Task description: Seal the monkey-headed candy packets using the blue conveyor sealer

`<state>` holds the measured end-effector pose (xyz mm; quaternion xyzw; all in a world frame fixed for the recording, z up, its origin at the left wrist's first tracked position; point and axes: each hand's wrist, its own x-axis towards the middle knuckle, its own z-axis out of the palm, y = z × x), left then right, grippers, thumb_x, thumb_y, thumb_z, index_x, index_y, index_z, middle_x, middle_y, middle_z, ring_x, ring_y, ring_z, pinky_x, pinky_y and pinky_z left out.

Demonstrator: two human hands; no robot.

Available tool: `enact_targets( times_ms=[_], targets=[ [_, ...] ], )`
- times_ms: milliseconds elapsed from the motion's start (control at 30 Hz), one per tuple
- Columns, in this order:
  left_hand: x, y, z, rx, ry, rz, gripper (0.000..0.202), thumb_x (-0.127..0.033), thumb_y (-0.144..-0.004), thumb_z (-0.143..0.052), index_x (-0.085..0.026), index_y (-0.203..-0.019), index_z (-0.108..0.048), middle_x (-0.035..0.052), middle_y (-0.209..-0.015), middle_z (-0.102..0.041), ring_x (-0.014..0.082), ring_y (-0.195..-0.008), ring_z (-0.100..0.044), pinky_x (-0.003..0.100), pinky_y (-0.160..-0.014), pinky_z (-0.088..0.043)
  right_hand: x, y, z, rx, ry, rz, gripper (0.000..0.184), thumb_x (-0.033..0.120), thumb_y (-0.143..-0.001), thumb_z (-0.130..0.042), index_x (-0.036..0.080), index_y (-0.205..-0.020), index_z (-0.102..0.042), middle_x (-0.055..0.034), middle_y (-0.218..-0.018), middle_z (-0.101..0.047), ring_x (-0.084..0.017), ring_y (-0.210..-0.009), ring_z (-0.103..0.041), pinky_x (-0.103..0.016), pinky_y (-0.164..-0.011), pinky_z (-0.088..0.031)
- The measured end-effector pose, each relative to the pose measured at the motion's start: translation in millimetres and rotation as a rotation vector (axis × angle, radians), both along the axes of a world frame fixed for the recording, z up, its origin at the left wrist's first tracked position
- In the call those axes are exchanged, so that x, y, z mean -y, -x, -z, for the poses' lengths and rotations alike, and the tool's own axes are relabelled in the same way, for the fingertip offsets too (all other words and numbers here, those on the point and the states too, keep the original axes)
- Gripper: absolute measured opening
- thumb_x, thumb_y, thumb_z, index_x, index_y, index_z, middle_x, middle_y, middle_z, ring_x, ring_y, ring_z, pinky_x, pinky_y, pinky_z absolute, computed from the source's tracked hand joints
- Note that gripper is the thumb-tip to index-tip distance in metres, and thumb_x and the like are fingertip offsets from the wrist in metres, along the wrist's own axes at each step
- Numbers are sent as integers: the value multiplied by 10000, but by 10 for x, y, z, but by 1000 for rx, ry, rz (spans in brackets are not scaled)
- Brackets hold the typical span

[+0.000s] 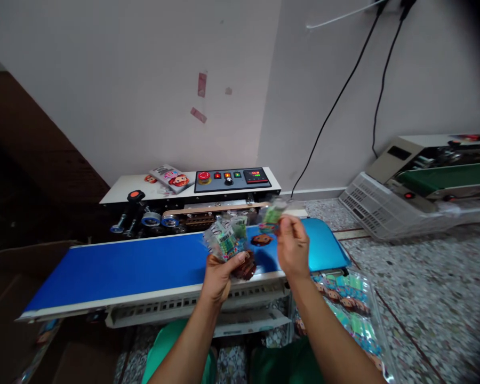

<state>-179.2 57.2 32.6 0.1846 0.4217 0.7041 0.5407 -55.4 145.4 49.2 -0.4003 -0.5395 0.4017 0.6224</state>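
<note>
My left hand (218,277) is closed round a stack of small clear plastic packets (226,240) with green and blue printing and barcodes, held over the conveyor belt. To its right, my right hand (293,245) pinches a single clear packet (272,214) by its lower edge, close to the sealing machine's guide; motion blurs this packet. A brown printed face (262,239) shows between the two hands, over the blue belt (144,266). Behind the hands is the band sealing machine, with its control panel (232,180) and lit red digits.
A box with printed faces (170,178) lies on top of the machine. Below right stands a clear tray (378,314) filled with rows of packets. A white plastic crate (368,208) and a second machine with a green belt (444,173) are farther right. Black cords hang along the wall.
</note>
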Motion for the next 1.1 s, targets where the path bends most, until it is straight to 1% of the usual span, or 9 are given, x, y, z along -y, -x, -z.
enact_targets(
  times_ms=[100,233,367,500,667,800,867,967,1100],
  targets=[
    [8,5,-56,-24,22,20,214,-239,-597,-781,-108,-742,-694,75,-675,-714,203,-557,-652,331,-512,-539,-238,-277,84,207,57,206,353,510,-867,-410,205,-903,-586,21,-627,-567,-121,-536,-506,-248,-565,-393],
    [-3,-15,-121,-65,26,-33,214,-224,-545,-805,-104,-684,-695,73,-646,-709,194,-561,-650,316,-540,-538,-500,-602,241,824,113,396,343,401,-905,-378,153,-912,-615,-40,-652,-600,-155,-582,-518,-263,-579,-335],
    [3,-43,-157,-71,34,16,209,-254,-563,-790,-94,-654,-691,76,-608,-691,184,-504,-621,319,-486,-517,-565,-596,310,1234,308,399,351,338,-926,-339,133,-993,-616,-114,-766,-655,-195,-672,-581,-273,-587,-312],
    [17,-53,-155,-61,26,45,230,-282,-571,-783,-94,-649,-676,74,-589,-677,170,-443,-580,303,-409,-473,-555,-398,292,1318,336,356,357,333,-933,-321,147,-1034,-608,-131,-830,-671,-210,-719,-615,-280,-611,-346],
    [7,-44,-90,-81,-10,62,222,-287,-610,-760,-99,-670,-659,47,-579,-659,121,-387,-518,271,-387,-437,-425,-199,205,1098,109,205,374,375,-912,-375,139,-1022,-643,-157,-956,-662,-244,-914,-591,-346,-797,-397],
    [-19,-12,-27,-148,-12,-6,228,-243,-590,-782,-120,-724,-643,14,-605,-666,115,-468,-563,238,-471,-458,-124,-55,93,457,58,-297,420,483,-870,-439,199,-1123,-618,-74,-1037,-663,-202,-918,-592,-319,-799,-443],
    [-28,-6,-3,-176,-15,-40,285,-216,-569,-797,-132,-791,-639,2,-643,-677,117,-528,-590,226,-523,-470,26,47,65,219,101,-433,353,463,-838,-513,211,-1041,-654,-35,-943,-680,-176,-845,-602,-286,-745,-456],
    [-27,-15,13,-168,-34,-52,359,-217,-573,-797,-143,-876,-618,5,-695,-689,119,-554,-601,224,-538,-473,131,181,69,32,95,-311,251,419,-799,-588,193,-866,-673,-13,-831,-665,-151,-792,-584,-261,-729,-443],
    [-14,-13,-9,-78,5,31,368,-272,-609,-778,-145,-905,-599,41,-711,-697,145,-513,-604,246,-465,-462,-13,86,96,-99,69,-24,311,470,-840,-491,186,-911,-595,-9,-814,-621,-120,-703,-552,-242,-655,-430]
  ],
)
